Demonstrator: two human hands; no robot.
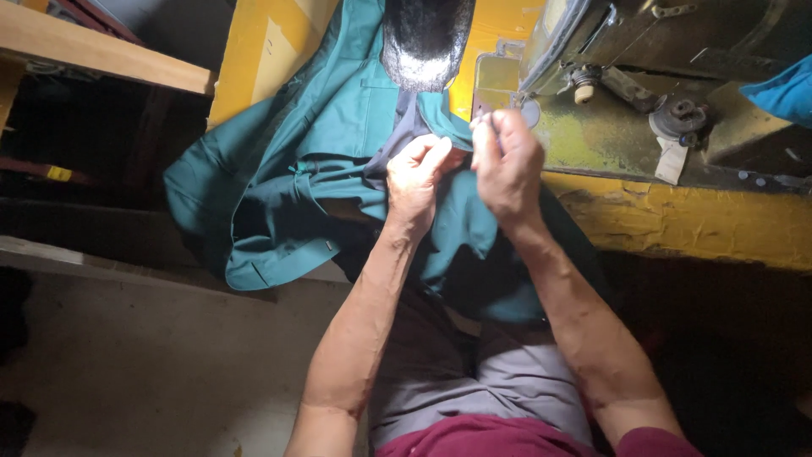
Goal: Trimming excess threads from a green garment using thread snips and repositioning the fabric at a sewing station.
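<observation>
My table is yellow w/ worn, chipped paint, darker grime along the front edge. On it sits the sewing machine, grey-green metal, its base flat on the top at the right. Teal garment lies spread over the table's left part & spills off the front edge onto my lap. A black & white fuzzy piece rests on the garment near the far side. Bit of blue cloth at far right, by the machine.
</observation>
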